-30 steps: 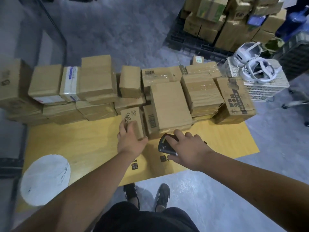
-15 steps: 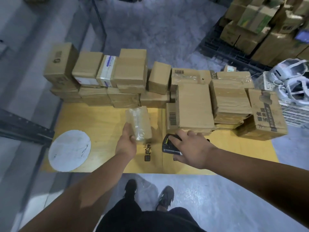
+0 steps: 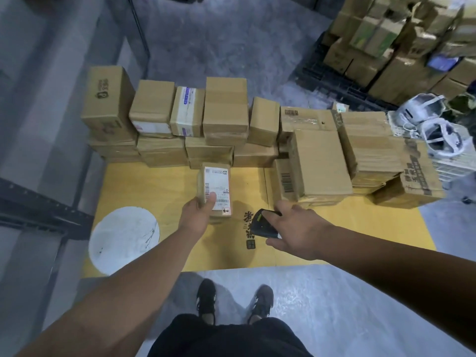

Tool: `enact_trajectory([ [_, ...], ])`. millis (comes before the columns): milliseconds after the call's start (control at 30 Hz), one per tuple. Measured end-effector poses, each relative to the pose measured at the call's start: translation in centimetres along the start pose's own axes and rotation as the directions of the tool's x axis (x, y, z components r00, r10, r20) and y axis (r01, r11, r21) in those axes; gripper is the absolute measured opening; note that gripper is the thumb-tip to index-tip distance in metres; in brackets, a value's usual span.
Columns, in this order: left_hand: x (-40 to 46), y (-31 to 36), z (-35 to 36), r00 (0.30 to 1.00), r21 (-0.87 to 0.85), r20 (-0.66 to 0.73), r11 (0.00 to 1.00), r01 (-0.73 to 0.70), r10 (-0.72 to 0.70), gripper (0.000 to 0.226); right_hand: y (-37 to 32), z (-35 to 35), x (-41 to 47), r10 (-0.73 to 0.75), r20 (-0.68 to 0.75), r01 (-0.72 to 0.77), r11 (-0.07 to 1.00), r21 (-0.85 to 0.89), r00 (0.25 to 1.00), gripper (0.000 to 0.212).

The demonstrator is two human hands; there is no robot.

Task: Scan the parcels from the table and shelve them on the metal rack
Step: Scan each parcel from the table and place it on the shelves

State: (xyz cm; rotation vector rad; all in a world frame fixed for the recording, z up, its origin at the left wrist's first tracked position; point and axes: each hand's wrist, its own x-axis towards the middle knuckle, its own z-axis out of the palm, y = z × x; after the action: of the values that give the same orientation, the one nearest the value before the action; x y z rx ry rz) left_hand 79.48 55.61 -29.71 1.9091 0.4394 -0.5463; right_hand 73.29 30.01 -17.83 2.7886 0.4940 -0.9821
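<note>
My left hand grips a small cardboard parcel above the yellow table, its white shipping label with barcodes facing up and my thumb lying on the label. To its right, my right hand holds a black handheld scanner, whose head points left toward the parcel. Along the table's far edge a row of several stacked cardboard parcels stretches from left to right. The metal rack shows as dark beams at the left edge.
A white round disc lies on the table's near left corner. A white basket with white headsets stands at the right. More cartons are piled on a pallet at the back right. My feet stand on grey floor below the table's front edge.
My left hand pulled the small parcel off the stack and turned it over, so its white label now faces up. The right hand stayed beside it with the scanner.
</note>
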Motion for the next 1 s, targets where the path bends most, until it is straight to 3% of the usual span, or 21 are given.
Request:
enact_trajectory([
  [67, 0.4, -0.2, -0.4, 0.999, -0.041, 0.037, 0.999, 0.022, -0.020, 0.042, -1.1, -0.4, 0.0, 0.021, 0.002, -0.021, 0.999, 0.035, 1.000, 0.065],
  [133, 0.6, -0.8, -0.9, 0.997, -0.054, 0.064, 0.997, 0.046, -0.042, 0.044, -2.1, -0.7, 0.1, 0.043, 0.012, -0.044, 0.997, 0.059, 0.999, 0.066],
  [300, 0.1, -1.8, -2.4, 0.993, -0.036, 0.113, 0.998, 0.051, -0.046, 0.097, -3.8, -1.0, 0.1, 0.074, 0.023, -0.076, 0.991, 0.111, 0.997, 0.069],
  [400, -0.3, -2.4, -2.6, 0.981, 0.003, 0.190, 0.999, -0.036, 0.035, 0.101, -4.6, -1.2, 0.0, 0.089, 0.018, -0.091, 0.988, 0.128, 0.996, 0.068],
  [467, -0.1, -2.1, -2.9, 0.980, 0.142, 0.147, 0.977, -0.157, 0.136, 0.104, -4.9, -1.3, -0.1, 0.101, 0.020, -0.103, 0.983, 0.153, 0.995, 0.067],
  [533, 0.6, -0.7, -3.6, 0.951, 0.470, 0.100, 0.829, -0.304, 0.292, 0.107, -5.2, -1.3, -0.3, 0.116, 0.027, -0.118, 0.979, 0.166, 0.993, 0.066],
  [600, 1.9, 1.5, -4.5, 0.876, 0.716, 0.250, 0.530, -0.454, 0.413, 0.116, -5.3, -1.4, -0.6, 0.128, 0.029, -0.131, 0.977, 0.168, 0.991, 0.065],
  [667, 3.4, 4.2, -5.0, 0.778, 0.781, 0.483, 0.204, -0.590, 0.401, 0.121, -5.4, -1.5, -0.9, 0.143, 0.042, -0.148, 0.975, 0.165, 0.989, 0.063],
  [767, 4.7, 7.4, -4.9, 0.715, 0.738, 0.667, -0.054, -0.673, 0.210, 0.104, -5.6, -1.7, -1.1, 0.155, 0.061, -0.162, 0.974, 0.156, 0.986, 0.062],
  [833, 5.1, 8.5, -4.7, 0.697, 0.713, 0.701, -0.138, -0.687, 0.153, 0.092, -5.7, -1.9, -1.1, 0.156, 0.060, -0.163, 0.975, 0.153, 0.986, 0.062],
  [867, 5.2, 8.6, -4.8, 0.703, 0.718, 0.696, -0.133, -0.683, 0.147, 0.090, -5.8, -1.9, -1.0, 0.156, 0.057, -0.163, 0.974, 0.155, 0.986, 0.063],
  [1000, 4.8, 7.8, -5.3, 0.789, 0.803, 0.578, 0.026, -0.595, 0.209, 0.091, -6.0, -2.0, -0.6, 0.161, 0.048, -0.167, 0.973, 0.159, 0.986, 0.063],
])
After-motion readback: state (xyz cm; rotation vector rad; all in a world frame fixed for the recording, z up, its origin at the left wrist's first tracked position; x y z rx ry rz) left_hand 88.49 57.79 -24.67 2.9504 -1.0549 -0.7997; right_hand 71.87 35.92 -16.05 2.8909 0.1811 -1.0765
